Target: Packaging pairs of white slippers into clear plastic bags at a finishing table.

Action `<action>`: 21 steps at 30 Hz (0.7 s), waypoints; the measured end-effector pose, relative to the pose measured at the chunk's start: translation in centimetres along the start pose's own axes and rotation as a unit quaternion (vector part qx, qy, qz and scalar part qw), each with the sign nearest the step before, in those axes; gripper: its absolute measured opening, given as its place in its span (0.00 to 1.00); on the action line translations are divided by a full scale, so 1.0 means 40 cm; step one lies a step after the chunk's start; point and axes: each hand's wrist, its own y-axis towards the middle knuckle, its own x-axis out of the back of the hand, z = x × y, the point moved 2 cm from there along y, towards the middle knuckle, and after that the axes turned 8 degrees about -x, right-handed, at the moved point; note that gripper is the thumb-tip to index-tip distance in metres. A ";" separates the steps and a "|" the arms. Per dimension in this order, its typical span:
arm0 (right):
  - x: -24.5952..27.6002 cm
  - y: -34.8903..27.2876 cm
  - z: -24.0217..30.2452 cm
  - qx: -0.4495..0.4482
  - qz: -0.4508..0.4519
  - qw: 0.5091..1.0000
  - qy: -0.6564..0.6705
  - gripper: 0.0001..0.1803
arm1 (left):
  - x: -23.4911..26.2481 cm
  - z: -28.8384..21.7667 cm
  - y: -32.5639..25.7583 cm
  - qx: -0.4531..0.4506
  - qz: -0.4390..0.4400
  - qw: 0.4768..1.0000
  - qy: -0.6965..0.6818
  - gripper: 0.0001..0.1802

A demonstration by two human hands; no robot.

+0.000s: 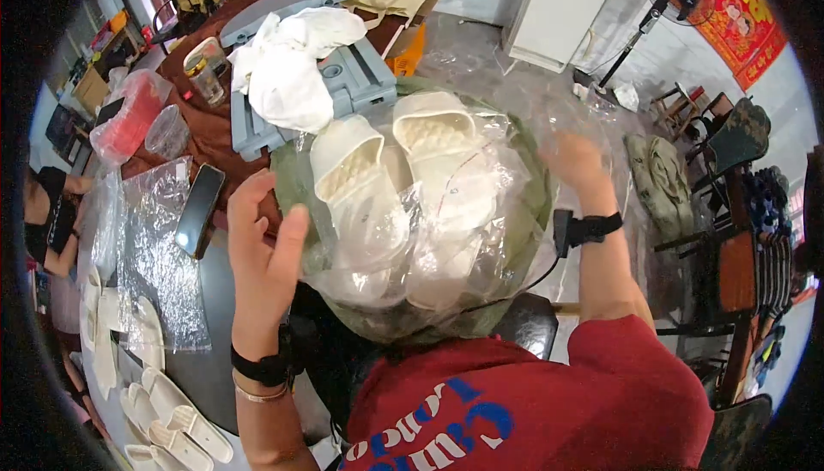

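A pair of cream slippers (459,188) lies on an olive-green cloth (536,196) in front of me, toes away from me. Clear plastic (369,261) with creases and shine covers much of the slippers. At the left edge of the cloth is my left hand (264,252), thumb and fingers apart, nothing held between them. My right hand (575,162) is at the right side of the slippers, beside loose clear plastic. Motion blurs its fingers, so their grip cannot be made out. Each wrist wears a black strap.
A phone (201,212) and clear plastic bags (163,256) lie left of my left hand. More cream slippers (172,415) are at the lower left. Beyond the cloth, a white cloth (292,63) rests on a grey plastic stool (369,76). A standing fan (639,37) is far right.
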 end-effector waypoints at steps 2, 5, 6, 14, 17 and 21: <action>-0.096 -0.011 -0.050 -0.006 0.116 0.992 -0.046 0.22 | -0.035 0.017 0.024 -0.025 0.035 0.998 -0.049 0.25; -0.126 -0.026 -0.052 -0.020 0.098 0.995 -0.012 0.20 | -0.098 -0.012 0.063 -0.092 0.170 0.978 0.082 0.38; -0.125 -0.023 -0.055 -0.023 0.096 0.995 -0.012 0.20 | -0.116 -0.020 0.070 -0.095 0.172 0.977 0.081 0.38; 0.094 -0.029 -0.037 0.000 -0.206 0.972 0.114 0.18 | -0.174 0.049 0.081 -0.040 0.248 0.962 0.108 0.47; 0.076 -0.001 -0.034 -0.017 -0.213 0.966 0.142 0.18 | -0.200 0.075 0.089 -0.062 0.273 0.952 0.120 0.47; 0.044 0.030 -0.003 -0.005 -0.167 0.979 0.117 0.19 | -0.298 0.057 0.084 -0.131 0.361 0.906 0.178 0.45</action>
